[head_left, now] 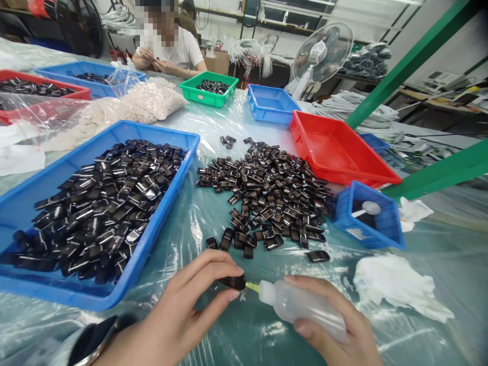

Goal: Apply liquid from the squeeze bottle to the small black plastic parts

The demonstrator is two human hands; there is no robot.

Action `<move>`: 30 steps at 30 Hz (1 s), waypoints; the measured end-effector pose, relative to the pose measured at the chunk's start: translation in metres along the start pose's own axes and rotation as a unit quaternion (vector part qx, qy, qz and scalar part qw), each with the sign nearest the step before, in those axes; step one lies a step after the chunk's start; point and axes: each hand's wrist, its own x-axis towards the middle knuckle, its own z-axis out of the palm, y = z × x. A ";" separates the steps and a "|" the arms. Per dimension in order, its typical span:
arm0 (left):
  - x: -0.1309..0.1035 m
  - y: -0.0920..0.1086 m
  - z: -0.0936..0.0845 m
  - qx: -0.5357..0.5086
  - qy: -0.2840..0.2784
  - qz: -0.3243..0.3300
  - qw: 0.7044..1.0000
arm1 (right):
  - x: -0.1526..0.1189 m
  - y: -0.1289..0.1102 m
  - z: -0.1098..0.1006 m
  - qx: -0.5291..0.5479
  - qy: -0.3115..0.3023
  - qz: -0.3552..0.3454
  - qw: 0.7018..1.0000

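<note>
Left hand [179,315] fingers pinch small black plastic piece [232,282], light, glossy, likely slippery; right hand [335,330] fingers wrap soft squeeze bottle [301,307], nozzle touching piece.

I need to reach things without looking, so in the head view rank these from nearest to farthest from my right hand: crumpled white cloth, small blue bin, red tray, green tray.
From the right hand:
1. Crumpled white cloth, just right.
2. Small blue plastic bin, ahead, right.
3. Empty red plastic tray, farther ahead.
4. Green plastic tray, far across, left.
</note>
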 end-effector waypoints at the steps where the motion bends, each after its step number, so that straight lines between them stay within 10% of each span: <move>1: 0.000 0.000 0.000 -0.002 -0.006 -0.008 1.000 | 0.000 0.001 0.000 0.002 -0.002 -0.006 1.000; 30: -0.005 -0.001 -0.006 0.043 -0.020 0.003 0.999 | 0.005 0.008 -0.008 0.004 -0.041 -0.082 0.996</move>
